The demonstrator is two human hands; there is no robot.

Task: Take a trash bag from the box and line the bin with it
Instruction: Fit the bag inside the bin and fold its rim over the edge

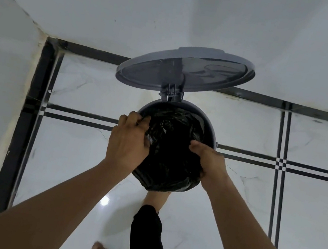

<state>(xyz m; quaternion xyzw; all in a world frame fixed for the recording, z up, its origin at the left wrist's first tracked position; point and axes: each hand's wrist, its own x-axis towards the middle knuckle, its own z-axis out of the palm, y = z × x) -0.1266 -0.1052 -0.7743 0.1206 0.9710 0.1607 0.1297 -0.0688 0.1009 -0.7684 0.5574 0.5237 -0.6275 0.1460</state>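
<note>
Trash bag (170, 164) gripped over bin (210, 124) rim by left hand (129, 140), right hand (209, 164).

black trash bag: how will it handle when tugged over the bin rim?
Likely floppy: the black trash bag crumples in folds between the left hand and right hand. Probably slippery, given its glossy sheen. Thin film may tear if yanked against the bin rim.

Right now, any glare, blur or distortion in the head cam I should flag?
Head view: dim, bluish light; one small glare spot on the glossy floor tiles; wide-angle bending of the tile lines; the black trash bag reads as near-featureless dark; both hands, left hand and right hand, look reasonably sharp.
</note>
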